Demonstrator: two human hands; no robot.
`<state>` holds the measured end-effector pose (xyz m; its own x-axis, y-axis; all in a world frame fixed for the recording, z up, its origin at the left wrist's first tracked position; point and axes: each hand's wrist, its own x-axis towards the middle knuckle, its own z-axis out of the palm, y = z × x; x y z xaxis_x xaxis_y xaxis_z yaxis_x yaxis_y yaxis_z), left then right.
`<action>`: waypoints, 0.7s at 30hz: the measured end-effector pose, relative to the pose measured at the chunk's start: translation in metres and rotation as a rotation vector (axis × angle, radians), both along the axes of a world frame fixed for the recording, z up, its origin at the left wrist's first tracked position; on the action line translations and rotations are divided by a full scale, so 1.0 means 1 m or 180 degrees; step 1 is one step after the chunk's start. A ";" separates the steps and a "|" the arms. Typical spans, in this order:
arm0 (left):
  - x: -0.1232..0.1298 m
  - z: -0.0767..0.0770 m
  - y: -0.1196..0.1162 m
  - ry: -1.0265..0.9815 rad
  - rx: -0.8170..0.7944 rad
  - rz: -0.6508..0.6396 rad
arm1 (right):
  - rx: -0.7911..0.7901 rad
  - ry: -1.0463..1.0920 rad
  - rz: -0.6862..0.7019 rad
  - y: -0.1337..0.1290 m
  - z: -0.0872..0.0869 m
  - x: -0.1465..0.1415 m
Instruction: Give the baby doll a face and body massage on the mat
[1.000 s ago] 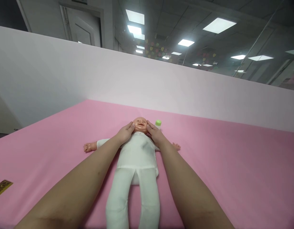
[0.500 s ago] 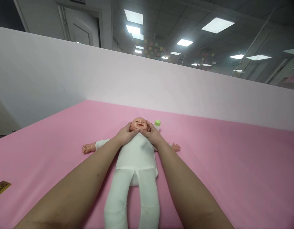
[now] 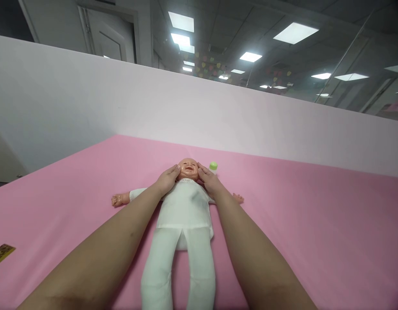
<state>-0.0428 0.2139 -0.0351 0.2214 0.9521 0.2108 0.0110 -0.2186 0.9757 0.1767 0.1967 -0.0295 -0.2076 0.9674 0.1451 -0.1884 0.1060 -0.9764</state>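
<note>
A baby doll (image 3: 185, 211) in a white bodysuit lies on its back on the pink surface (image 3: 315, 224), head away from me, arms spread out. My left hand (image 3: 167, 179) rests against the left side of the doll's face, fingers extended. My right hand (image 3: 209, 180) presses the right side of the face the same way. The doll's head (image 3: 188, 167) shows between the two hands. Neither hand closes around anything.
A small bottle with a green cap (image 3: 213, 166) stands just behind my right hand. A yellow-brown label (image 3: 1, 252) lies at the left edge of the pink surface. A pale partition wall (image 3: 121, 103) borders the far side.
My thumbs met under the doll's chin half a second ago; both hands have since slid apart to the sides of its face. The doll has not moved.
</note>
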 end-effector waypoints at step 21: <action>0.000 0.002 0.002 0.0519 0.0149 0.0240 | 0.0236 -0.0380 -0.0219 0.002 -0.003 0.001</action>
